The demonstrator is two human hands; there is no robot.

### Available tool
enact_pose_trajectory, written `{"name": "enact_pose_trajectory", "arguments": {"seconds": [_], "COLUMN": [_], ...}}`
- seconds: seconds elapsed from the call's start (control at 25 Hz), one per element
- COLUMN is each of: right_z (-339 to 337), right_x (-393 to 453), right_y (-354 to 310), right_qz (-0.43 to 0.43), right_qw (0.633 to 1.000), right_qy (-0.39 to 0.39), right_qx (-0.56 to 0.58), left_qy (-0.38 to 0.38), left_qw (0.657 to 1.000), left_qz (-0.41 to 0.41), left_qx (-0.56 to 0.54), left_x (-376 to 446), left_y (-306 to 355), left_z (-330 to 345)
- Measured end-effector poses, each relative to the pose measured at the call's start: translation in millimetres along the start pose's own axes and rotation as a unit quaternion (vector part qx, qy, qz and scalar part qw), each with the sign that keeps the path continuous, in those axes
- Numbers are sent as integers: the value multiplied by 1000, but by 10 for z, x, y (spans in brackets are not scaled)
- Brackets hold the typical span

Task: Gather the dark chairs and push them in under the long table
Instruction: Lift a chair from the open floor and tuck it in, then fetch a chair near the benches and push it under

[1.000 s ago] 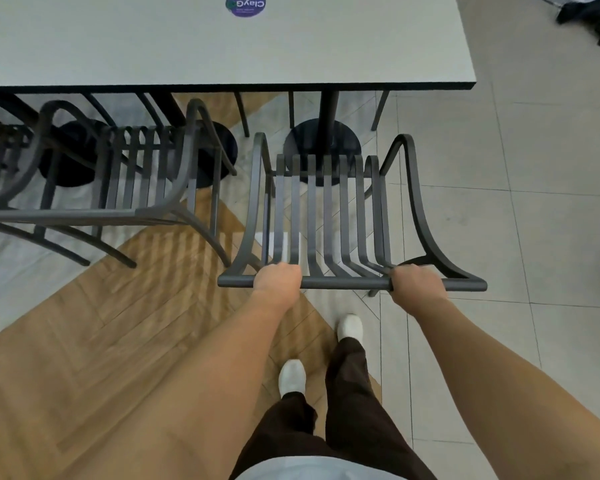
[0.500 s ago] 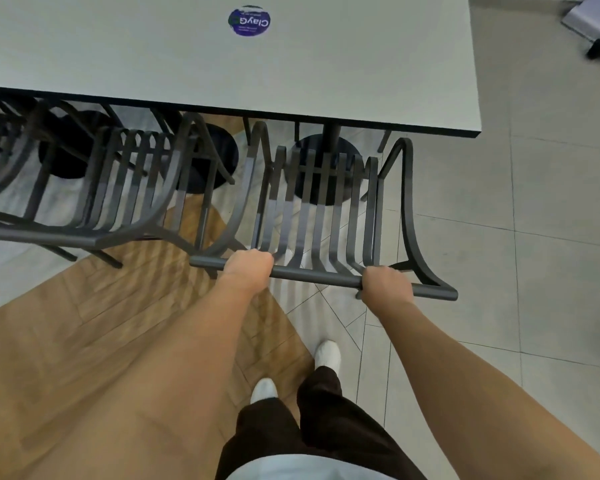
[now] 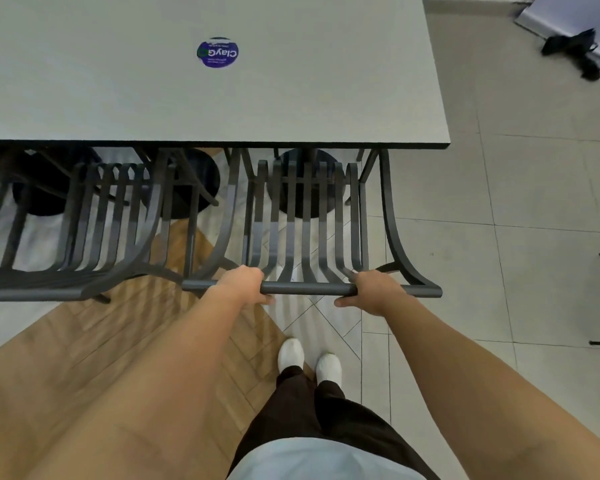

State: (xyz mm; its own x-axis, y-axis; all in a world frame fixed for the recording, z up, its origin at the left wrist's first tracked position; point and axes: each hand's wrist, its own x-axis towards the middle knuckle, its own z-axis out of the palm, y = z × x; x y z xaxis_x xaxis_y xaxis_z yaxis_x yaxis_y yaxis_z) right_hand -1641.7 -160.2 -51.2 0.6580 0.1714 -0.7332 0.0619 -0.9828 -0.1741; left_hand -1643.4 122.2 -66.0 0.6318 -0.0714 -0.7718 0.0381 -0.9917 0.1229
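A dark slatted chair (image 3: 305,230) stands in front of me, its seat partly under the near edge of the long grey table (image 3: 291,109). My left hand (image 3: 245,284) grips the top rail of its backrest left of the middle. My right hand (image 3: 374,291) grips the same rail further right. A second dark chair (image 3: 94,233) stands just to the left, also tucked partly under the table. The front legs of both chairs are hidden by the tabletop.
Round black table bases (image 3: 305,185) sit on the floor under the table. A purple round sticker (image 3: 218,52) is on the tabletop. A dark object (image 3: 574,46) lies on the tiles at far right. My white shoes (image 3: 309,362) stand behind the chair.
The chair I hold has slid forward, so its seat now reaches under the table edge. I have stepped closer to the table, and both hands have kept their grip on the rail.
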Motion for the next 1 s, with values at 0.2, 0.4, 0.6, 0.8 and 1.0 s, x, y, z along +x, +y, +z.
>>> {"name": "enact_pose_trajectory", "arguments": {"seconds": [0.2, 0.4, 0.6, 0.8, 1.0], "right_z": [-303, -792, -1186, -1680, -2253], "right_x": [-42, -124, -234, -315, -313], "right_y": [149, 497, 1105, 2108, 3263], "right_qz": [21, 69, 88, 84, 70], "right_qw": [991, 984, 971, 968, 968], "right_qy": [-5, 72, 151, 188, 201], "right_qx": [134, 150, 162, 144, 130], "left_qy": [-56, 41, 105, 161, 219], "left_qw": [990, 992, 981, 965, 954], "left_qz": [15, 51, 142, 194, 180], "left_qx": [-129, -107, -83, -72, -99], "left_x": [-87, 11, 73, 250, 464], "left_y": [111, 661, 1597, 2776, 4030], "left_z": [-366, -865, -1337, -1703, -1979]}}
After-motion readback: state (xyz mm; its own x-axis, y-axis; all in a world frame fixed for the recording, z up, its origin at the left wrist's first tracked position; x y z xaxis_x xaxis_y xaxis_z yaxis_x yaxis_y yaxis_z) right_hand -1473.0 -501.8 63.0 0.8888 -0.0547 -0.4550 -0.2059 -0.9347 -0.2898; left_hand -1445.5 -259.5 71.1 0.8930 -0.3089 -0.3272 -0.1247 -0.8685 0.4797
